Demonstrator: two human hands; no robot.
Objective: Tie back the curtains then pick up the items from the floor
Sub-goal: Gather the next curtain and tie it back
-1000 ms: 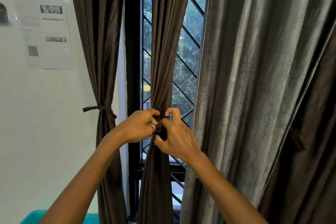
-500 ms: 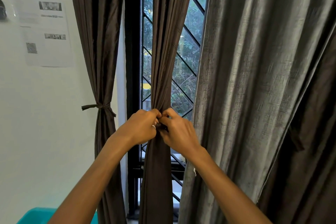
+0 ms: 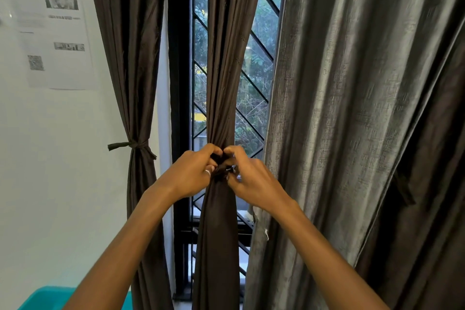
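A dark brown middle curtain hangs gathered in front of the window. My left hand and my right hand meet at its waist, fingers curled and pinching the tie band wrapped round it. The knot itself is mostly hidden between my fingers. To the left, another brown curtain is bound by its own tie. No floor items are in view.
A large grey curtain hangs loose on the right, close to my right forearm. The barred window is behind. Papers are taped to the white wall at left. A teal tub edge shows at the bottom left.
Both hands stayed at the middle curtain's waist, fingers working closer together on the tie. The view shifted slightly.
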